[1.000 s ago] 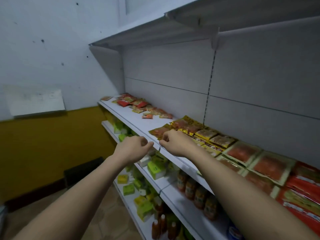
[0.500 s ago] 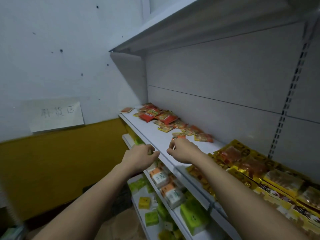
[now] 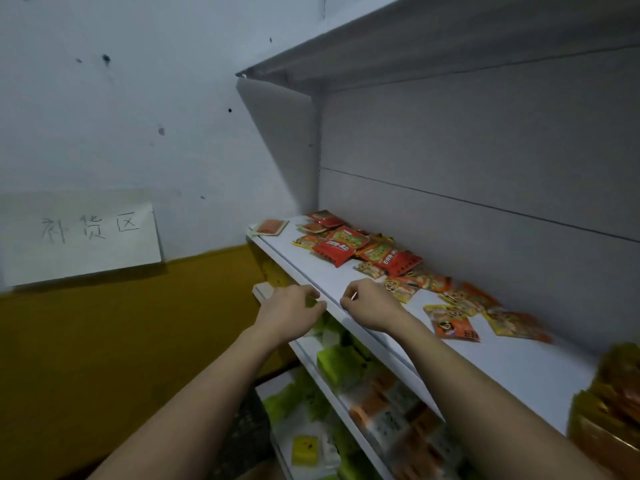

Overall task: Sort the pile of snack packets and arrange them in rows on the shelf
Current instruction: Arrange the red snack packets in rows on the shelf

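A loose pile of snack packets lies along the white shelf (image 3: pixel 502 368). Red packets (image 3: pixel 334 245) sit at its far end, and orange and yellow packets (image 3: pixel 453 327) lie scattered nearer to me. One flat orange packet (image 3: pixel 270 226) lies alone at the shelf's far left corner. My right hand (image 3: pixel 370 306) hovers over the shelf's front edge, just left of the nearest orange packets, with fingers curled and nothing in them. My left hand (image 3: pixel 291 313) is in front of and slightly below that edge, fingers also curled, holding nothing.
Yellow and orange packets (image 3: pixel 609 393) sit blurred at the right edge. The lower shelves hold green boxes (image 3: pixel 336 362) and orange-white boxes (image 3: pixel 381 407). An upper shelf (image 3: pixel 415 39) overhangs. A handwritten paper sign (image 3: pixel 79 233) hangs on the left wall.
My view and both hands have travelled left along the shelf, from the arranged yellow and red packets to the loose pile at the far end. Both hands stay curled.
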The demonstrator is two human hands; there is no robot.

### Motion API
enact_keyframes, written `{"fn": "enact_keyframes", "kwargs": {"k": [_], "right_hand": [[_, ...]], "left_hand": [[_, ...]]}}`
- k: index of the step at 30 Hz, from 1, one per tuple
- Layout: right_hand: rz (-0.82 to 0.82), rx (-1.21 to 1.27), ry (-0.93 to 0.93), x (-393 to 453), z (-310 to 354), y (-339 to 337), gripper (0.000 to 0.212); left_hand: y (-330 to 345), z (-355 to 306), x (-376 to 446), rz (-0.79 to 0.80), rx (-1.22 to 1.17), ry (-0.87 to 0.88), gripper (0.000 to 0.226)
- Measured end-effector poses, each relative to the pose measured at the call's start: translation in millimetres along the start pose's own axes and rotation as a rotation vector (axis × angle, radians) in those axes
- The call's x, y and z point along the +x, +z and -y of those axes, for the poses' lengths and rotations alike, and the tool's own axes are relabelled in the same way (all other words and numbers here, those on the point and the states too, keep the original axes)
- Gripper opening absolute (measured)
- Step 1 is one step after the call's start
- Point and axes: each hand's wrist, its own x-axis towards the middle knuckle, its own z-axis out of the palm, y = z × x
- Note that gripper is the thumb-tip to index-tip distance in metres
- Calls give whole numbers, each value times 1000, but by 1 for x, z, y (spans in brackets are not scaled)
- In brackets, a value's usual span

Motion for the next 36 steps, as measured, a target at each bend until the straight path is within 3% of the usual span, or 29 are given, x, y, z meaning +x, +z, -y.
{"fn": "enact_keyframes", "kwargs": {"k": [7, 18, 22, 26, 32, 36], "right_hand": [[-45, 211, 165, 97, 23, 44, 15], [-172, 318, 333, 228, -30, 76, 16], [-318, 309, 407, 273, -49, 88, 18], [-520, 292, 449, 311, -62, 96, 33], [-628, 248, 452, 332, -62, 117, 36], [-730, 290, 375, 332, -59, 120, 35]], "left_hand": [[-1, 83, 92, 60, -100, 47, 35], [52, 135, 239, 134, -312, 65, 27], [72, 141, 287, 60, -560, -59, 21], [91, 142, 333, -76, -749, -132, 23], [96, 128, 394, 143, -713, 30, 38], [110, 148, 402, 59, -674, 199, 41]]}}
